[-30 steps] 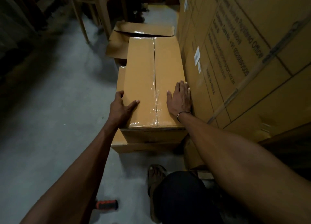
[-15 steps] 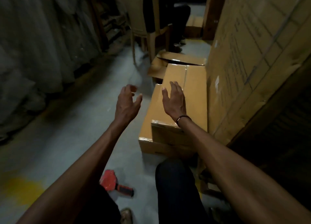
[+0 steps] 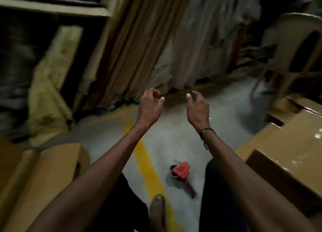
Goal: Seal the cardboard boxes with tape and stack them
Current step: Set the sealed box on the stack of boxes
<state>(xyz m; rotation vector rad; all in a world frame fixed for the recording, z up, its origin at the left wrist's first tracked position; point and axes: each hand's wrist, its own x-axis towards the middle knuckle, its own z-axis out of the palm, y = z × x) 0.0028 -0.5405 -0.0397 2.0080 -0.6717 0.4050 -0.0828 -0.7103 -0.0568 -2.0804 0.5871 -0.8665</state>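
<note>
Both my hands hang in the air over the grey floor, holding nothing. My left hand has its fingers loosely curled. My right hand is relaxed, fingers slightly bent, a dark band at the wrist. The taped cardboard box lies at the right edge, on top of another box, well clear of my right hand. A red tape dispenser lies on the floor below and between my forearms. Flat brown cardboard lies at the lower left.
A yellow line runs along the floor. Tall cardboard sheets lean against the back wall, beside a pale plastic-wrapped stack. A plastic chair stands at the far right. My shoe shows at the bottom.
Both hands lifted off the taped box and now hang free. My view has swung left, so the box has slid to the right edge and the tape dispenser sits near the centre.
</note>
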